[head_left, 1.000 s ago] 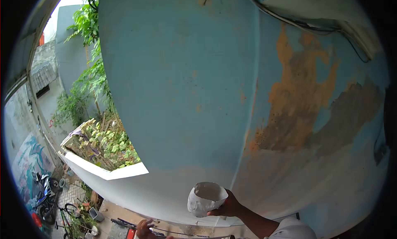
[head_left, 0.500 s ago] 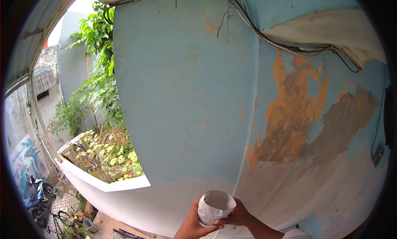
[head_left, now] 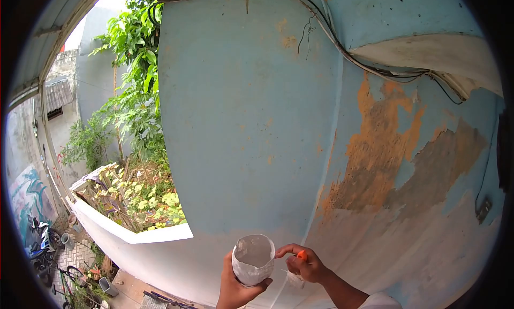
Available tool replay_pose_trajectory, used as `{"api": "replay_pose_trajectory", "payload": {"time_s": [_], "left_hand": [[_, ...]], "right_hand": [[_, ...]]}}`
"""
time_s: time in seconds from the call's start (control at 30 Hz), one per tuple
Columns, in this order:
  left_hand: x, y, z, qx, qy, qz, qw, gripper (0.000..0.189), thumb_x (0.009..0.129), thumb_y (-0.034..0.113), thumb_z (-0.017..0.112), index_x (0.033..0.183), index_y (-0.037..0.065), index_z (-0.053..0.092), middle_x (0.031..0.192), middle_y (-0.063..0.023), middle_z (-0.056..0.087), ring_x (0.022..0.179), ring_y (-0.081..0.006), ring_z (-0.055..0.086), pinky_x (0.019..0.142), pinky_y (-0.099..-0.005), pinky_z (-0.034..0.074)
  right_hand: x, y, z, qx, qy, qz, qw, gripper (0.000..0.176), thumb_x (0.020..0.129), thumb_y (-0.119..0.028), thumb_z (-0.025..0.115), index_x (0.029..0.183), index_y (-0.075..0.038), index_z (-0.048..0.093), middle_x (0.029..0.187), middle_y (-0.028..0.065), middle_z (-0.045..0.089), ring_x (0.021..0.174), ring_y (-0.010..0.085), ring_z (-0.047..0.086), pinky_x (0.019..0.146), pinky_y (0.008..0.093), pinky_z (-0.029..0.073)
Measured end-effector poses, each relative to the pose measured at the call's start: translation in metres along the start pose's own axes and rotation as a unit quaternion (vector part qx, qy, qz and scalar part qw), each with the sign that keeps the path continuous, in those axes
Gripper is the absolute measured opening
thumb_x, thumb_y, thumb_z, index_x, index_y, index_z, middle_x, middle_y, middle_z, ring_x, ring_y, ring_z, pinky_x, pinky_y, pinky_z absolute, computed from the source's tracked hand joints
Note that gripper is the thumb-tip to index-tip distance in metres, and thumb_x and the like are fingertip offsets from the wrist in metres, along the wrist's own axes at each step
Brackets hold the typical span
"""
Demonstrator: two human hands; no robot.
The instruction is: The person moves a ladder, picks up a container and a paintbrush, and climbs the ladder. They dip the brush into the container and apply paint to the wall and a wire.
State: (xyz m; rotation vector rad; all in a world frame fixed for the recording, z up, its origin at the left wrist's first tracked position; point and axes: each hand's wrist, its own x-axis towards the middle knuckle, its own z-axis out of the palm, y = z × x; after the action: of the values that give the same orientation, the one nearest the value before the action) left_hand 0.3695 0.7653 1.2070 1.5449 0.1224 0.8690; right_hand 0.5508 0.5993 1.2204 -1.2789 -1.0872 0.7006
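- While the left hand (head_left: pixel 241 290) has its grip wrapped around a white, round, rough-walled cup (head_left: pixel 249 269) in the head view, the cup's mouth faces the camera, near the middle of the scene's near edge.
- Just right of the cup, the right hand (head_left: pixel 311 269) has its grip curled closed on a tool with an orange handle (head_left: pixel 302 254); a whitish part shows below the fingers, its shape partly hidden.
- Its index finger reaches left to the cup's rim; whether they touch, I cannot tell.
- Beyond both hands stands a blue painted wall (head_left: pixel 241 127), pale along its lower part, with a peeled orange-brown patch (head_left: pixel 375 159) on the right.
- Black and grey cables (head_left: pixel 334 41) sag across the wall's top.
- At left, a low white ledge (head_left: pixel 131 237) borders green and yellowish plants (head_left: pixel 155 202).
- Near left, below the ledge, a grey square bucket (head_left: pixel 108 287) stands on the ground.
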Motion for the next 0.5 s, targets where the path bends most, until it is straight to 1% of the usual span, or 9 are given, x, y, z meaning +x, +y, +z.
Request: {"api": "replay_pose_trajectory", "payload": {"time_s": [0.03,0.07,0.1,0.17,0.2,0.3,0.37,0.43,0.5], "left_hand": [[0.001,0.004,-0.002,-0.001,0.0,-0.002,1.0,0.093,0.065,0.012,0.097,0.139,0.002,0.04,0.127,-0.0125,0.059,0.117,-0.0215,0.064,0.097,-0.0371,0.054],[0.002,0.01,-0.003,0.0,0.005,0.005,1.0,0.092,0.067,0.014,0.097,0.138,0.002,0.04,0.128,-0.0129,0.059,0.117,-0.022,0.063,0.097,-0.0376,0.054],[0.002,0.013,-0.005,0.001,0.012,0.013,1.0,0.091,0.068,0.016,0.097,0.138,0.002,0.04,0.128,-0.0132,0.06,0.118,-0.0226,0.063,0.098,-0.0382,0.054],[0.004,0.001,-0.01,0.007,0.018,0.015,1.0,0.091,0.067,0.017,0.097,0.138,0.003,0.041,0.127,-0.0124,0.06,0.117,-0.0221,0.063,0.098,-0.0372,0.054],[0.003,-0.002,-0.013,0.011,0.019,0.021,1.0,0.094,0.068,0.016,0.097,0.141,0.002,0.039,0.128,-0.0134,0.061,0.118,-0.0227,0.064,0.098,-0.0378,0.055],[0.004,-0.007,-0.013,-0.005,0.02,0.029,0.999,0.098,0.068,0.015,0.096,0.145,0.002,0.038,0.13,-0.0144,0.062,0.119,-0.0234,0.064,0.099,-0.0386,0.054],[0.001,-0.007,-0.014,-0.02,0.034,0.017,0.999,0.097,0.068,0.015,0.096,0.145,0.002,0.038,0.13,-0.0146,0.062,0.119,-0.0235,0.064,0.099,-0.0388,0.054],[0.002,-0.007,-0.016,0.006,0.018,0.064,0.998,0.098,0.067,0.016,0.096,0.146,0.002,0.039,0.131,-0.015,0.061,0.119,-0.0241,0.064,0.1,-0.0397,0.053],[0.0,-0.014,-0.018,0.029,0.019,0.089,0.995,0.1,0.066,0.017,0.097,0.146,0.002,0.04,0.132,-0.0153,0.062,0.12,-0.025,0.064,0.1,-0.0403,0.053]], "right_hand": [[-0.001,-0.001,-0.005,0.036,-0.018,0.009,0.999,0.028,0.104,-0.012,0.054,0.129,0.0,0.058,0.116,0.0063,0.063,0.067,0.0058,0.051,0.066,0.0244,0.046],[-0.003,-0.01,0.0,0.041,0.03,0.0,0.999,0.024,0.105,-0.017,0.045,0.112,-0.001,0.062,0.097,0.0034,0.061,0.066,0.0084,0.051,0.066,0.0277,0.046],[-0.002,-0.012,-0.004,0.04,0.029,0.001,0.999,0.024,0.105,-0.017,0.045,0.112,-0.001,0.062,0.097,0.0034,0.061,0.066,0.0084,0.051,0.066,0.0277,0.046],[-0.003,-0.021,-0.02,-0.176,0.059,-0.105,0.977,0.022,0.104,-0.017,0.045,0.1,-0.002,0.061,0.085,0.0048,0.059,0.065,0.0129,0.05,0.067,0.0327,0.047],[-0.008,-0.04,-0.027,-0.306,0.055,-0.079,0.947,0.029,0.107,-0.025,0.047,0.094,-0.003,0.059,0.079,0.0075,0.059,0.066,0.0169,0.052,0.068,0.0364,0.048],[-0.013,-0.063,-0.041,-0.367,0.064,-0.012,0.928,0.037,0.109,-0.034,0.05,0.092,-0.002,0.059,0.075,0.0095,0.056,0.068,0.0181,0.053,0.069,0.0356,0.048],[-0.013,-0.081,-0.049,-0.364,0.066,-0.059,0.927,0.04,0.11,-0.039,0.056,0.092,-0.003,0.06,0.07,0.0054,0.055,0.068,0.0146,0.056,0.064,0.0332,0.048],[-0.017,-0.113,-0.047,-0.286,0.082,0.045,0.954,0.039,0.108,-0.039,0.061,0.096,-0.003,0.061,0.077,0.0035,0.06,0.069,0.0108,0.059,0.061,0.0297,0.053],[-0.017,-0.127,-0.052,-0.173,0.063,-0.022,0.983,0.043,0.104,-0.044,0.066,0.1,-0.001,0.061,0.084,0.0026,0.061,0.072,0.0092,0.063,0.062,0.028,0.06]]}}
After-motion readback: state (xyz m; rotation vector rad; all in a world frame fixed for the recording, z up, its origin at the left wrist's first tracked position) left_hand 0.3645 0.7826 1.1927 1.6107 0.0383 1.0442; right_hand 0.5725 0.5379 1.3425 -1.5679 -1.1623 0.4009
